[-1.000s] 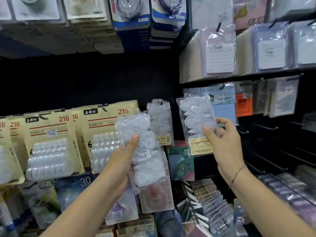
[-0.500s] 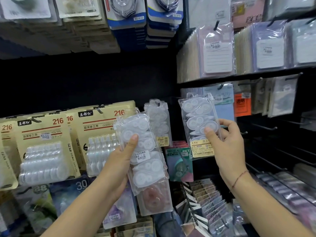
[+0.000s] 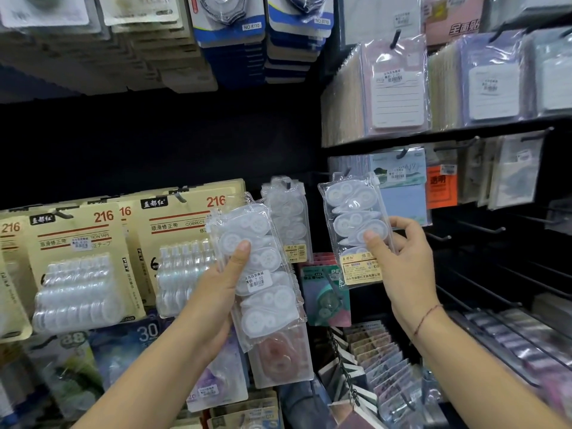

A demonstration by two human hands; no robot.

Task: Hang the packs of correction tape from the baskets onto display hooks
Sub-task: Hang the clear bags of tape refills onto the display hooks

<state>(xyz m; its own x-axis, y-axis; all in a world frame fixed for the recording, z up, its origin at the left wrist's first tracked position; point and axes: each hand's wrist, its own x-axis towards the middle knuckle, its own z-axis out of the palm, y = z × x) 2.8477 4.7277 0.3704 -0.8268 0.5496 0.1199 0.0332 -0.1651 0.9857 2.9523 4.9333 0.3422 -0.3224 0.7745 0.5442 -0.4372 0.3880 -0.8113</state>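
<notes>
Both hands barely shifted: left hand [image 3: 213, 292] and right hand [image 3: 405, 267] each grip crinkly clear packs

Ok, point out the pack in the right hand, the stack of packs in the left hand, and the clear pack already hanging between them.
Right-hand pack [image 3: 356, 221], head view, on its clear front.
Left-hand stack [image 3: 266, 292], head view, near the price sticker.
Hanging pack [image 3: 289, 218], head view, mid-front.

Top-row packs [image 3: 229, 13] cut off; labels unreadable.
</notes>
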